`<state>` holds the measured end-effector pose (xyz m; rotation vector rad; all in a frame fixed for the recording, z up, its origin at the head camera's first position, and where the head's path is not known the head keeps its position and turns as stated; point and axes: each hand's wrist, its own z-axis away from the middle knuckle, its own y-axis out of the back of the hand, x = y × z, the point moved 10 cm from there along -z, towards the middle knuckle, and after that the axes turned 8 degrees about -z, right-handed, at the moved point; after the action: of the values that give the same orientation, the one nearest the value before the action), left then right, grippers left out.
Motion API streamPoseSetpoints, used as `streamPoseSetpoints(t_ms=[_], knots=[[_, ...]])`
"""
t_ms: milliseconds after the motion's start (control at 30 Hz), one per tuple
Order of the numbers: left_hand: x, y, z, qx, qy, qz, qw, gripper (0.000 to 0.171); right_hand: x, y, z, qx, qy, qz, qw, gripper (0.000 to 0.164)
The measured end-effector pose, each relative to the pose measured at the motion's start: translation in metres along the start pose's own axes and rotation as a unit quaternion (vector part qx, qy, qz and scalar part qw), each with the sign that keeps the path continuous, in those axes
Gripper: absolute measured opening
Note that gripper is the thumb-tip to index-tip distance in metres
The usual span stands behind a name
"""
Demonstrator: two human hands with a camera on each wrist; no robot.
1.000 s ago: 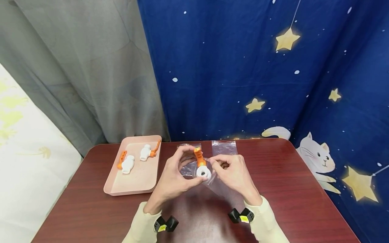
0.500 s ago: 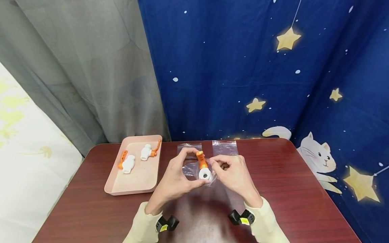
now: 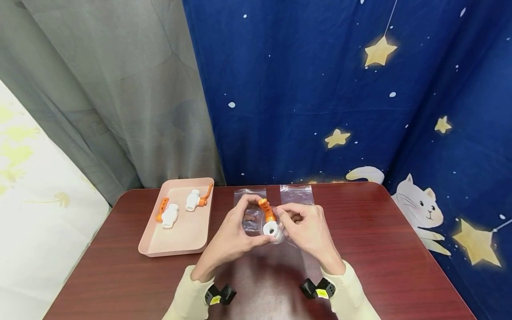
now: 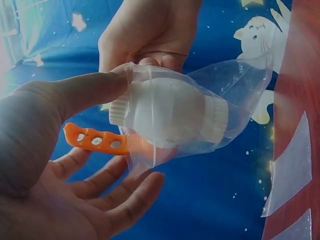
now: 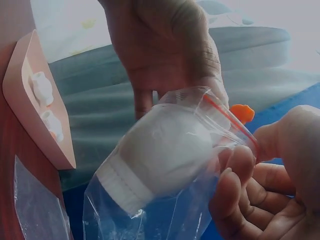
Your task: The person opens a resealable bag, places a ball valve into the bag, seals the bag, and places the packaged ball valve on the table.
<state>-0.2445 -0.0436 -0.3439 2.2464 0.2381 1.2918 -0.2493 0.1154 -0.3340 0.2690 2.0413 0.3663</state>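
A white ball valve (image 4: 170, 112) with an orange lever handle (image 4: 97, 141) sits mostly inside a clear zip bag (image 4: 240, 90). The handle sticks out through the bag's mouth. My left hand (image 3: 232, 231) holds the valve at that end, its thumb on the collar and its other fingers spread on the far side. On the other side, my right hand (image 3: 309, 226) pinches the mouth of the bag beside the red zip line (image 5: 227, 117) between thumb and fingers. Both hands are above the table.
A pink tray (image 3: 188, 240) at the left holds two more white valves (image 3: 170, 216) with orange handles. Flat clear bags (image 3: 296, 194) lie near the back edge of the dark red table (image 3: 372, 249). Curtains hang behind the table.
The valve has shifted slightly right and settled deeper in the bag, its handle tilting away from the left fingertips. The right hand keeps its pinch in nearly the same place.
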Motion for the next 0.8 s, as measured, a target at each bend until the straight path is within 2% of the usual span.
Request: streamPoseSetpoints(t_ms=[133, 200, 300, 400, 533, 667, 733, 800], knots=[[-0.007, -0.004, 0.0, -0.031, 0.025, 0.053, 0.9978, 0.077, 0.005, 0.001, 0.0, 0.008, -0.023, -0.031, 0.999, 0.007], [-0.012, -0.006, 0.0, -0.043, 0.049, 0.074, 0.9951, 0.075, 0.007, 0.001, 0.0, 0.012, -0.035, -0.047, 0.998, 0.007], [-0.022, -0.009, 0.0, -0.053, 0.088, 0.077, 0.9917, 0.07, 0.01, 0.001, 0.0, 0.016, -0.047, -0.058, 0.997, 0.007], [-0.029, -0.012, 0.001, -0.064, 0.117, 0.069, 0.9887, 0.057, 0.011, 0.001, 0.0, 0.017, -0.051, -0.061, 0.997, 0.007], [-0.035, -0.017, 0.001, -0.076, 0.137, 0.101, 0.9825, 0.042, 0.012, 0.001, -0.001, 0.014, -0.053, -0.066, 0.996, 0.007], [-0.039, -0.019, 0.0, -0.069, 0.15, 0.152, 0.9744, 0.034, 0.011, -0.001, -0.001, 0.007, -0.052, -0.073, 0.996, 0.007], [-0.042, -0.019, 0.0, -0.066, 0.16, 0.159, 0.9721, 0.032, 0.01, -0.002, -0.001, 0.004, -0.048, -0.075, 0.996, 0.007], [-0.045, -0.02, 0.001, -0.069, 0.17, 0.144, 0.9724, 0.029, 0.009, -0.003, 0.0, 0.0, -0.043, -0.075, 0.996, 0.007]])
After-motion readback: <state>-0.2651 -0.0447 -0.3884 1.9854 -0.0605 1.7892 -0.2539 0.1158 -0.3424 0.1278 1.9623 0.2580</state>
